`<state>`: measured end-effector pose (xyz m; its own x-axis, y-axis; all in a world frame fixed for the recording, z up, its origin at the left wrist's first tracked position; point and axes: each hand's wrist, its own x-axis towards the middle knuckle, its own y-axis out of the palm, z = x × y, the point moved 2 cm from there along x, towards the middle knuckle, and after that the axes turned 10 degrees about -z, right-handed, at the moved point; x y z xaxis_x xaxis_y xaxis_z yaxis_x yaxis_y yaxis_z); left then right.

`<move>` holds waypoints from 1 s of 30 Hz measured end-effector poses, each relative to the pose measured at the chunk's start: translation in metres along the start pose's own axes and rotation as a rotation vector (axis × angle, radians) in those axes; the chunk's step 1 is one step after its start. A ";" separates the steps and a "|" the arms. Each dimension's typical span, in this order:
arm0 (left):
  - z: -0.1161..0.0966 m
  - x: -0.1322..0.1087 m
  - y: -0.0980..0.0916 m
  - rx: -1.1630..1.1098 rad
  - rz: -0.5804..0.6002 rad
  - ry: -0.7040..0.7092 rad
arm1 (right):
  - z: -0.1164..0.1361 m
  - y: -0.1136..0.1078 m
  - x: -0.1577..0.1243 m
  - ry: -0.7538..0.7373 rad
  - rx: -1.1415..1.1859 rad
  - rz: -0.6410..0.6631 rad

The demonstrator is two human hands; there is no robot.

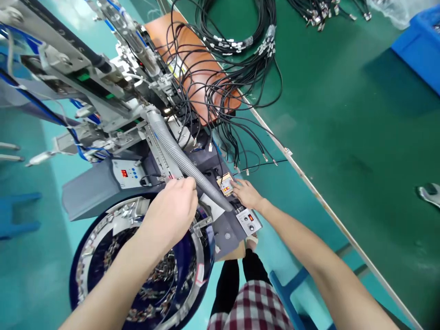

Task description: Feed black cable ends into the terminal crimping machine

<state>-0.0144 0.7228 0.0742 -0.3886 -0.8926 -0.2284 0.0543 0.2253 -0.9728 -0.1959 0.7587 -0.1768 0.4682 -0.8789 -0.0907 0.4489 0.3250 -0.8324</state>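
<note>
My left hand (173,206) is closed, fingers curled against the machine's feed track (161,158) just above a round vibrating bowl (103,229) full of small metal parts; what the fingers pinch is hidden. A grey ribbed hose (178,153) runs past that hand. My right hand (245,192) reaches to a small control box (226,183) with an orange display, fingertips resting on it, fingers stretched. Below it sits a second control unit (249,221) with a knob.
An assembly machine (103,82) with blue tubes fills the upper left. Black cables (227,68) with metal ends lie over an orange mat (192,87) and the green table (343,114). A blue bin (421,46) stands far right; a wrench (429,192) lies at the right edge.
</note>
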 end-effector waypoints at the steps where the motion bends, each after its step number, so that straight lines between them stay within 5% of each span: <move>1: 0.001 -0.001 0.001 -0.005 -0.007 0.009 | -0.001 0.003 0.004 -0.012 -0.015 0.003; 21: 0.002 0.006 0.001 0.036 -0.002 0.066 | 0.005 0.016 0.037 -0.037 -0.124 0.094; 25: -0.001 0.006 -0.001 0.060 0.000 0.062 | 0.000 -0.003 0.015 0.047 -0.028 0.010; 30: -0.016 -0.004 -0.003 0.073 -0.003 0.006 | 0.017 -0.047 -0.047 0.276 0.076 -0.156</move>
<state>-0.0278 0.7318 0.0782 -0.3943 -0.8910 -0.2251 0.1198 0.1930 -0.9739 -0.2259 0.7911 -0.1242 0.1697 -0.9784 -0.1184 0.5598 0.1946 -0.8055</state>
